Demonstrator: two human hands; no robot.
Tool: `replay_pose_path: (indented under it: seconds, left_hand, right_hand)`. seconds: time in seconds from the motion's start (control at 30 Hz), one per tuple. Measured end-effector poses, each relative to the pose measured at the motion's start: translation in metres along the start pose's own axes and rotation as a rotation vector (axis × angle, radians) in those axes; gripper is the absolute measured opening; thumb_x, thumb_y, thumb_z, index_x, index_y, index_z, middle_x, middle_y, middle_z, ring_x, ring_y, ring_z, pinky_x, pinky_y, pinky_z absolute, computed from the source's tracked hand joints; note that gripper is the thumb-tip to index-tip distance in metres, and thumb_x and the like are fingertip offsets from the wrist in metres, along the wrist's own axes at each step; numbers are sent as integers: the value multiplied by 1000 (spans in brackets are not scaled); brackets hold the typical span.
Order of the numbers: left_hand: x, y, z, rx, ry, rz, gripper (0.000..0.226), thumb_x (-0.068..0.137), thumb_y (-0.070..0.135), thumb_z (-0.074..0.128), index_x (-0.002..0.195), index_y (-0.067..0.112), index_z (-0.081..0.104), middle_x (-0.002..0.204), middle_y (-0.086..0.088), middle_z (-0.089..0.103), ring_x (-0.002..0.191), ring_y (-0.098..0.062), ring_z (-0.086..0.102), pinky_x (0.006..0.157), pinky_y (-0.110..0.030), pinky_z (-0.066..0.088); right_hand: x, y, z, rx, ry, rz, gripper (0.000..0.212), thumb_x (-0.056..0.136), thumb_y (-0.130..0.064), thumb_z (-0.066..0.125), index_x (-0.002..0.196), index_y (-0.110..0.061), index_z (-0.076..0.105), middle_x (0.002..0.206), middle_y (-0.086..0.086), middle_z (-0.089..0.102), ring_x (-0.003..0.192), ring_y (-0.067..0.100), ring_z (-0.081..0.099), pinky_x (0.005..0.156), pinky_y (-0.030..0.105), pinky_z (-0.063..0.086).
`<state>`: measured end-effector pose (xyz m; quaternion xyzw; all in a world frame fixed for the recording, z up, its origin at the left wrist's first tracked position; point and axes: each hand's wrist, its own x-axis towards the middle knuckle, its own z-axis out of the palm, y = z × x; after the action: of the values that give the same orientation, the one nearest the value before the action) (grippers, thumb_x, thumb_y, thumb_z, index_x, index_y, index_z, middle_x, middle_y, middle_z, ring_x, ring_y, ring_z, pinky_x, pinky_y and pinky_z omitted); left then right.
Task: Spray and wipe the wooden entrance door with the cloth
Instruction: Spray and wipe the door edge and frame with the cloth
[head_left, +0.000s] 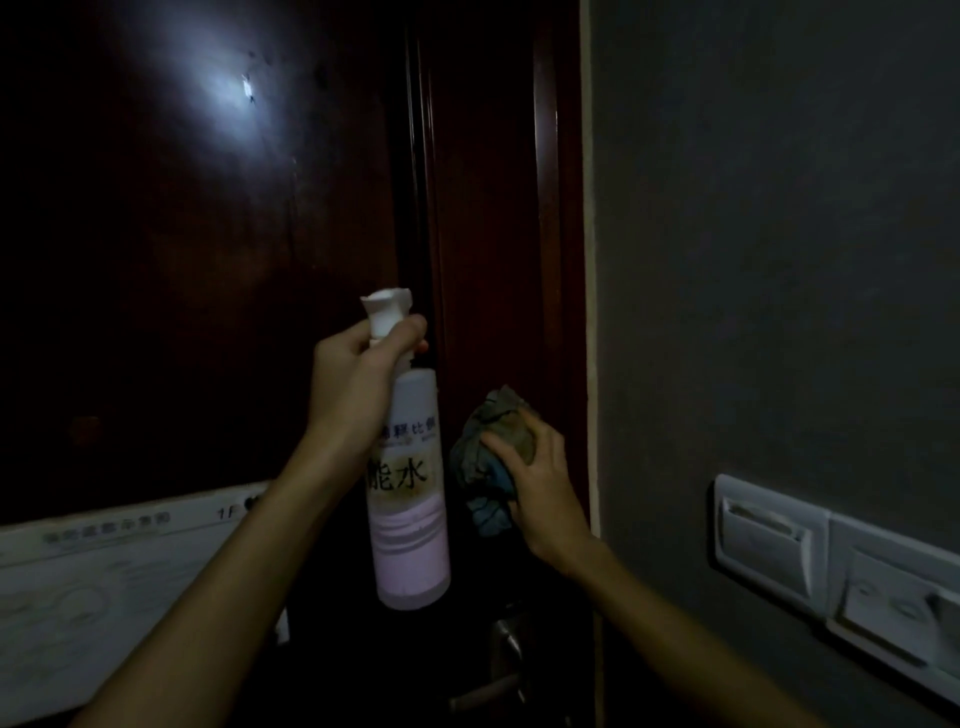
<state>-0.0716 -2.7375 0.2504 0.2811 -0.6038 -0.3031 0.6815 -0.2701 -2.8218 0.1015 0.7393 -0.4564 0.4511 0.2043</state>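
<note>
Two things were held up before the dark wooden door: a spray bottle and a cloth. The door's smooth, glossy panel filled the left and centre of the view, with a soft white patch of glare high on it. The bottle was a tall, upright plastic cylinder, white at the shoulder and pale pink lower down, with dark printed characters across a yellowish band and a white, angular spray head on top. The left hand gripped it at the neck, fingers curled round just below the head. Just beside it to the right, the crumpled cloth, a soft blue-grey wad with a brownish patch, sat in front of the reddish moulded door frame. The right hand held it with fingers spread over the bundle; whether the cloth touched the wood could not be told.

Below the bottle a metal lever handle showed dimly on its plate. A white printed paper sheet with faint line drawings lay flat on the door's lower left. Right of the frame stood a matt grey wall carrying two rectangular white plastic panels, a slotted one and a blurred one touching it.
</note>
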Motion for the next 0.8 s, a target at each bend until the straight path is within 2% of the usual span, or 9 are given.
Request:
replay_pose_path:
  seconds: [0.13, 0.23, 0.33, 0.43, 0.57, 0.63, 0.73, 0.8]
  left_hand:
    - [17, 11, -2, 28, -4, 37, 21, 92, 28, 70, 85, 9, 73, 83, -13, 70, 74, -32, 66, 71, -43, 51]
    - [42, 27, -3, 52, 10, 87, 20, 91, 29, 70, 85, 10, 73, 84, -12, 71, 77, -32, 67, 74, -43, 52]
    - [66, 44, 2, 76, 4, 142, 20, 92, 28, 69, 79, 13, 72, 75, -5, 70, 69, -21, 65, 70, -35, 51]
    - [85, 58, 8, 87, 7, 204, 21, 92, 27, 69, 76, 14, 71, 71, -1, 69, 60, -10, 63, 61, -24, 49]
    - [93, 69, -1, 29, 65, 203, 22, 89, 27, 72, 73, 13, 71, 69, -6, 68, 67, -24, 61, 69, -36, 48]
    - [87, 70, -13, 17, 102, 179, 21, 89, 25, 73, 73, 12, 71, 64, -4, 66, 66, -24, 60, 69, -39, 47]
    - [75, 68, -38, 61, 128, 155, 19, 89, 23, 72, 74, 12, 72, 65, -5, 67, 69, -24, 60, 70, -37, 45]
    - [72, 68, -57, 114, 134, 158, 19, 88, 25, 73, 72, 14, 72, 68, -5, 68, 70, -23, 62, 70, -37, 46]
  right_hand:
    - [40, -10, -5, 5, 104, -35, 97, 69, 6, 76, 146, -31, 30, 155, 11, 15, 141, 37, 21, 112, 55, 36]
    - [94, -22, -27, 4, 187, -34, 89, 74, 5, 66, 147, -30, 30, 154, 19, 18, 137, 38, 22, 113, 54, 32]
    - [162, -34, -60, -25, 281, -10, 82, 78, -2, 64, 150, -24, 32, 151, 22, 22, 132, 38, 26, 113, 54, 32]
    - [228, -50, -95, -36, 347, 28, 80, 82, -3, 60, 151, -27, 28, 148, 19, 21, 128, 38, 28, 112, 54, 32]
    - [263, -64, -116, -22, 425, 34, 76, 81, 3, 55, 147, -27, 33, 145, 18, 25, 128, 39, 29, 113, 54, 31]
    - [262, -68, -114, 21, 492, 9, 75, 79, 4, 57, 145, -26, 38, 144, 19, 28, 129, 39, 31, 113, 51, 33]
    - [259, -88, -98, 151, 564, -69, 71, 79, -4, 65, 143, -24, 43, 140, 21, 33, 126, 37, 34, 110, 42, 34]
    - [262, -114, -80, 122, 524, -99, 72, 79, -13, 71, 144, -25, 43, 141, 21, 34, 126, 38, 34, 108, 45, 34]
